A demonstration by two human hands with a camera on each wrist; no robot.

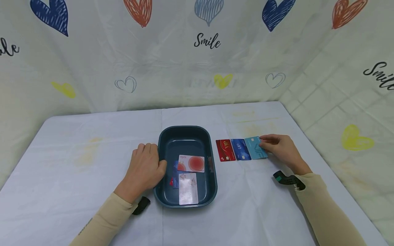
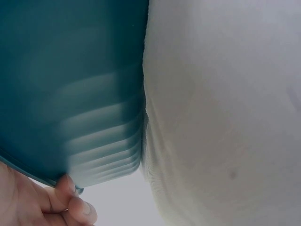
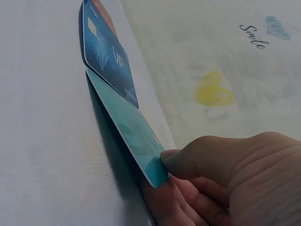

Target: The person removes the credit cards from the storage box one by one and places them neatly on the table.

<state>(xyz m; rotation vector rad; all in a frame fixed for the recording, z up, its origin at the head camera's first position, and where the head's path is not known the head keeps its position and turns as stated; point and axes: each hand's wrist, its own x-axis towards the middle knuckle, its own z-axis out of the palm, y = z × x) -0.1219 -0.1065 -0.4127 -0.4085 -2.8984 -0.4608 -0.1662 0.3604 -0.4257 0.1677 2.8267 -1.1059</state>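
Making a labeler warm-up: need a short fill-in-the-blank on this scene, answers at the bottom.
1. The left hand grips the rim of the dark teal tray on the tray's ____ side in the head view.
2. The right hand pinches the turquoise card at the ____ end of the row in the head view.
3. The middle card, next to the red card, is mainly ____.
4. The black word on the backdrop reads ____.

Missing words: left; right; blue; Smile

Diffuse light reaches the far corners of the rectangular white cloth-covered desk point(image 1: 61, 177); the right wrist view is dimmer, with shadow beneath the turquoise rectangular plastic card point(image 3: 129, 127)
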